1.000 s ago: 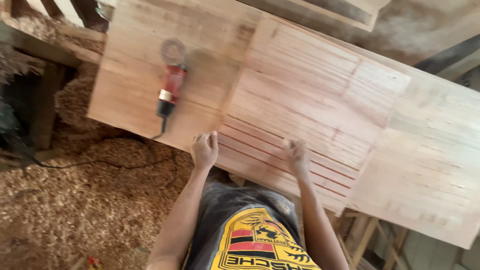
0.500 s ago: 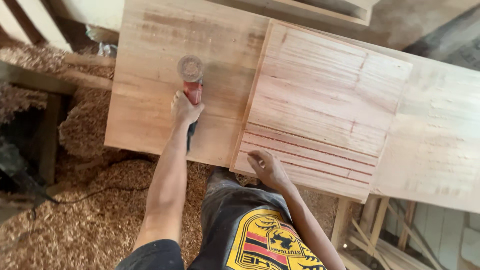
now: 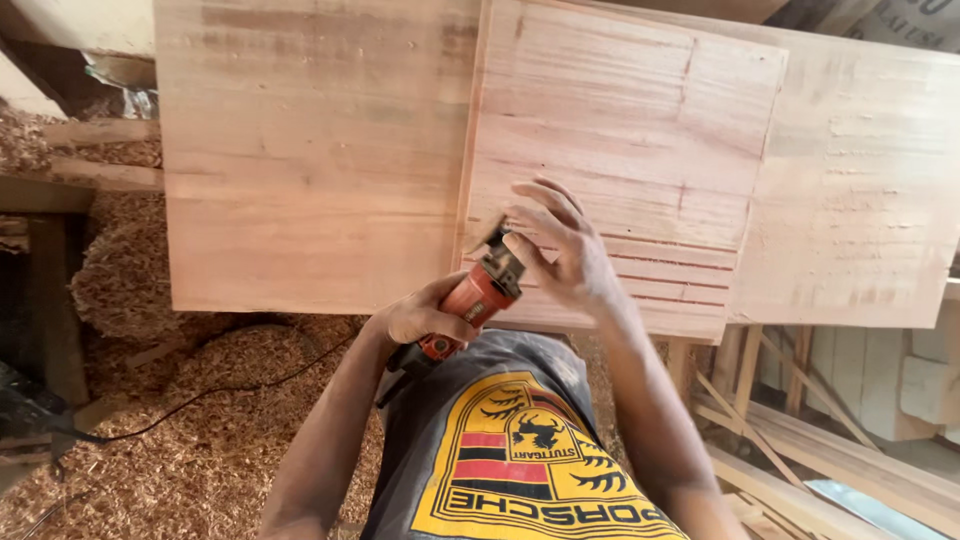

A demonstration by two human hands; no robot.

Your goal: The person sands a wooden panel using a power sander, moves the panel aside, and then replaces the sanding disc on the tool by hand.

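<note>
We hold a red, corded angle grinder with a dark metal head just in front of our chest, above the near edge of the pale grooved wooden panel that lies on the wide bare wooden boards. Our left hand is wrapped firmly around the red plastic body, near the end where the black cable leaves it and trails down over the sawdust-covered floor. Our right hand is spread, fingers loosely splayed, and touches the dark head of the tool without closing on it.

We judge the grinder to be compact but dense, rigid and front-heavy, so the body is the safe place to grip; the head carries the working disc and is best steadied only from the housing. The cable can snag. The panel looks stiff, flat and dusty, likely to slide unless pressed down.
</note>
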